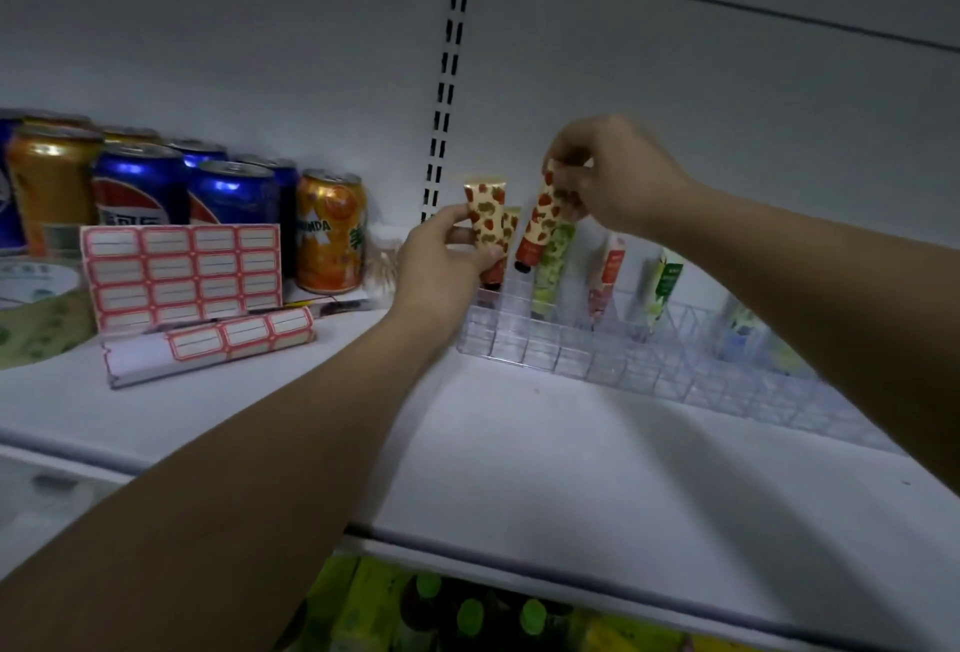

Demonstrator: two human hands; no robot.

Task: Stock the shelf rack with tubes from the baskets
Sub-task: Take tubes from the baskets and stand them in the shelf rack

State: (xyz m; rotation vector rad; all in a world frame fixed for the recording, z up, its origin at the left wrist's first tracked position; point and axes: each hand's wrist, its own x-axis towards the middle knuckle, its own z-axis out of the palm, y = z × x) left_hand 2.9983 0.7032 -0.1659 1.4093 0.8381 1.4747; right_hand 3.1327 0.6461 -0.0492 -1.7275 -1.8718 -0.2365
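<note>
A clear plastic rack (613,360) with many small compartments stands on the white shelf (519,469). My left hand (441,267) grips a cream tube with a strawberry print (485,217) at the rack's left end. My right hand (613,173) pinches the top of a second strawberry tube (540,225), cap down, just above the rack's back row. A green-patterned tube (553,267), a red and white tube (608,277) and a green and white tube (662,288) stand upright in the rack further right. No baskets are in view.
Soda cans (234,194) stand at the back left, an orange can (330,230) nearest the rack. Red-bordered label sheets (182,272) and a label roll (239,337) lie in front of them. Green packages (467,610) show on the shelf below.
</note>
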